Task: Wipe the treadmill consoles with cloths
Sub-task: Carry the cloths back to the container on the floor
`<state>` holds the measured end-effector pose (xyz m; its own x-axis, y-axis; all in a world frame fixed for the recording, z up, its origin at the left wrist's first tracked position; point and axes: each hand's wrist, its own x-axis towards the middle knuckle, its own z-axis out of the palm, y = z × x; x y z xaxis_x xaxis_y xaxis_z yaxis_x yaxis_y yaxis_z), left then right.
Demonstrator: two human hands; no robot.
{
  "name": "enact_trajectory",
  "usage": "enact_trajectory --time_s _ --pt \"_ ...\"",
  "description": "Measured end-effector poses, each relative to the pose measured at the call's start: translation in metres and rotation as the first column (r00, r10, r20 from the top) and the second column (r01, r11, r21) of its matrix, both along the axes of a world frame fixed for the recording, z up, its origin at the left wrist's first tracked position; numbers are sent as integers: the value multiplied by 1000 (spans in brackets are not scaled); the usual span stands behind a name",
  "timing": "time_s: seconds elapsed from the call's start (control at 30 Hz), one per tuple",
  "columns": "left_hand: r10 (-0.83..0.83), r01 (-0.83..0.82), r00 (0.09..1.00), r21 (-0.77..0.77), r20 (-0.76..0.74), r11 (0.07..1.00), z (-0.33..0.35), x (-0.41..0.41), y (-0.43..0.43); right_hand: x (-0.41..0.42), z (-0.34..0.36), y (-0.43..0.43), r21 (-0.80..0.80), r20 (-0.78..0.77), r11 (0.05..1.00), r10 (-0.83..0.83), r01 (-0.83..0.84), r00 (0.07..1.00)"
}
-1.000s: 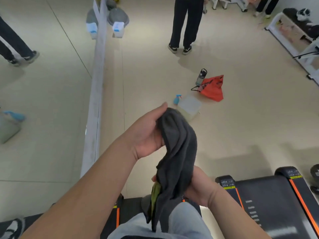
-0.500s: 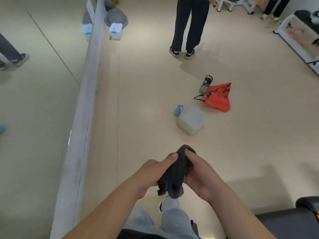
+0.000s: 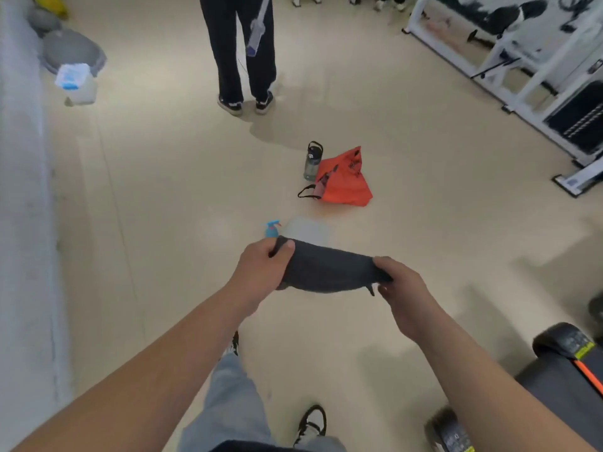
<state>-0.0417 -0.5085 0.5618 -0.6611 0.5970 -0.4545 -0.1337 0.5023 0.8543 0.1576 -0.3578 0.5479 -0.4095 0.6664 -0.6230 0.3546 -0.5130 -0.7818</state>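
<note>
Head view — dark cloth (image 3: 329, 269) hides the plastic tub (image 3: 306, 229) partly.

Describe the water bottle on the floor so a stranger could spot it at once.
Start from the person in dark trousers standing mid-floor; nearer the camera lies an orange bag. The bottle stands upright just left of it. It is smoky grey with a black loop lid, unlike the blue-topped spray bottle closer in.
</note>
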Motion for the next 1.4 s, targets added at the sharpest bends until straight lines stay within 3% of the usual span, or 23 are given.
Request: enact_trajectory --time_s 0.33,0.43,0.5,0.57,0.63,0.73,0.87,0.93,1.0,1.1,1.17,1.27,1.4 --pt "-422 389 886 -189 -191 902 -35 -170 154 -94 -24 92 134 227 980 -174 147 958" --pt "-536 495 821 -221 -197 840 -35 -195 182 -112 -24 103 223 313 971 -159 91 936" --pt "-666 612 719 -273 -200 743 -35 -207 195 -119 -27 109 222 381 975 -84 -3 921" --pt "-819 702 509 -422 -266 574 -43 -213 207 -124 -32 117 163 478 974 61 -157 876" --pt "-897 681 288 -587 -336 439 -53 -219 224 -131 -42 128 96 665 926 213 -365 716" --pt "-919 589 113 -719 -377 367 -67 -225 250 -135 -63 145 92 878 829 193 -551 437" --pt "-923 525 -23 -790 -384 316 -83 -231 275 -138 -82 154 104 930 797 133 -595 342" --pt "-935 554 -15 -781 -354 287 -91 -241 286 -142 -87 156 138 924 802 106 -581 367" --pt "-949 603 21 -753 -314 262 -100 -255 297 -148 -95 158 198 889 846 57 -495 454" --pt "-968 663 91 -711 -234 234 -121 -279 313 -164 -117 163 234 740 959 -68 -162 670" --pt "-964 701 195 -662 -178 264 -141 -293 322 -182 -131 163 221 626 969 -225 107 747" --pt "-947 756 307 -580 -95 303 -174 -310 338 -215 -169 160 173 428 832 -546 528 720" --pt "-920 804 379 -457 -99 380 -231 -326 360 -261 -235 173 63 226 515 -842 855 490"
